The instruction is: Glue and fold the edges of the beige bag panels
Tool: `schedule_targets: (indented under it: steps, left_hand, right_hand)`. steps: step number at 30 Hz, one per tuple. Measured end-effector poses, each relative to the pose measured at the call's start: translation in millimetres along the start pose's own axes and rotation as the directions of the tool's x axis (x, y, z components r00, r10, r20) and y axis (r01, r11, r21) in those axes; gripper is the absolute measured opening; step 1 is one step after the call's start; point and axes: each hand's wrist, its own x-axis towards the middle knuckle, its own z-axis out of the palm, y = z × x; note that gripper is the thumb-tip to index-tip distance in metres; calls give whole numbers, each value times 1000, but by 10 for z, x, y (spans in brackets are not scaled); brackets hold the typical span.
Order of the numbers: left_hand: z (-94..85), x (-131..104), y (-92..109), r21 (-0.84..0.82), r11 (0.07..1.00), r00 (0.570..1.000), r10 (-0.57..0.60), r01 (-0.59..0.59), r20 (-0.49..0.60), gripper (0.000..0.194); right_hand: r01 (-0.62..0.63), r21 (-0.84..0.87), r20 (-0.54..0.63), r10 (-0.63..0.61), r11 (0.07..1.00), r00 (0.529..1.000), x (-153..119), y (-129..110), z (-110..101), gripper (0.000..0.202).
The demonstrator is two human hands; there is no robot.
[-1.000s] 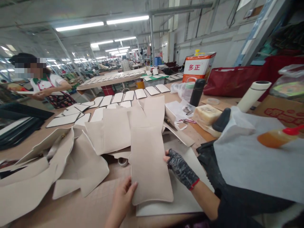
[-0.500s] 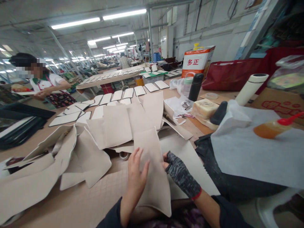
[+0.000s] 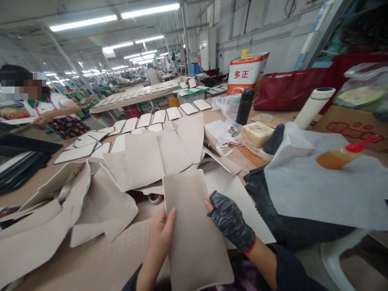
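Note:
A long beige panel with rounded corners is held up at the table's front edge. My bare left hand grips its left edge, thumb on the near face. My right hand, in a grey fingerless glove with a red cuff, pinches its right edge. Beyond it a beige piece leans among other overlapping beige pieces. A pale sheet lies partly under my right hand. More beige pieces are piled on the left. A roll of tape shows just behind the panel.
White panels with dark edges lie in rows further back. On the right are a black bottle, a white flask, an orange glue bottle, white paper and a red bag. A person stands at the left.
My left hand has gone from spread fingers over the panel to a grip on its left edge. The panel now faces me more squarely. The whole view has shifted slightly.

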Motion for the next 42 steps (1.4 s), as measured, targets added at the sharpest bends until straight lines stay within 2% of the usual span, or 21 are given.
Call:
schedule_targets:
  steps: [2, 4, 7, 9, 11, 13, 15, 18, 21, 24, 27, 29, 34, 36, 39, 42]
  left_hand:
    - [7, -35, 53, 143, 985, 995, 97, -91, -32, 35]
    - [-3, -54, 74, 206, 972, 991, 126, -116, -39, 35]
    - [-15, -68, 76, 230, 967, 993, 116, -107, -23, 37]
    - [-1, -80, 76, 225, 968, 994, 111, -108, 0, 37]
    - [29, -95, 78, 211, 970, 992, 122, -123, 18, 37]
    - [56, -110, 77, 201, 969, 990, 140, -143, 30, 36]
    - [66, -114, 66, 202, 968, 989, 146, -150, 35, 34]
    - [45, -93, 32, 185, 976, 993, 115, -116, 17, 35]
    - [26, -50, 3, 126, 990, 997, 67, -61, -46, 36]
    - [55, -7, -2, 59, 997, 994, 51, -46, -97, 36]
    - [110, 13, 2, 28, 998, 994, 58, -55, -94, 36]
    - [127, 18, -4, 25, 998, 994, 54, -52, -91, 37]
    - [68, 63, -55, -48, 998, 990, 19, -26, -136, 38]
    - [50, 93, -69, -103, 994, 987, 3, -20, -160, 37]
    - [72, 132, -70, -175, 984, 986, -27, -2, -163, 36]
    - [108, 163, -73, -210, 978, 985, -37, 1, -168, 39]
  right_hand:
    - [62, -47, 15, -61, 997, 998, -14, 20, 19, 35]
    - [69, -5, 13, -69, 998, 998, 2, 34, 1, 36]
    - [3, 76, 29, -5, 997, 1000, 81, 17, -65, 35]
    - [-39, 27, 5, 39, 999, 999, 147, -4, -94, 35]
    - [-19, -82, -32, 16, 996, 999, 208, -9, -95, 38]
    - [28, -113, -33, -32, 993, 999, 261, 7, -80, 41]
    - [44, -58, -16, -45, 997, 999, 304, 32, -73, 41]
    - [-21, 120, 19, 19, 993, 1000, 324, 57, -87, 38]
    - [-63, 210, 79, 47, 976, 996, 245, 57, -89, 38]
    - [-60, 96, 62, 54, 994, 997, 98, 60, -51, 36]
    - [49, -80, 65, -44, 996, 997, 4, 81, -15, 38]
    - [107, -117, 81, -98, 987, 992, -8, 102, -11, 41]
    - [-10, 115, 99, -2, 993, 995, -118, 141, -19, 35]
    - [-18, 46, 89, 14, 999, 996, -236, 136, -10, 35]
    - [48, -137, 111, -33, 989, 993, -386, 104, 3, 43]
    - [60, -125, 169, -38, 990, 985, -439, 81, 3, 48]
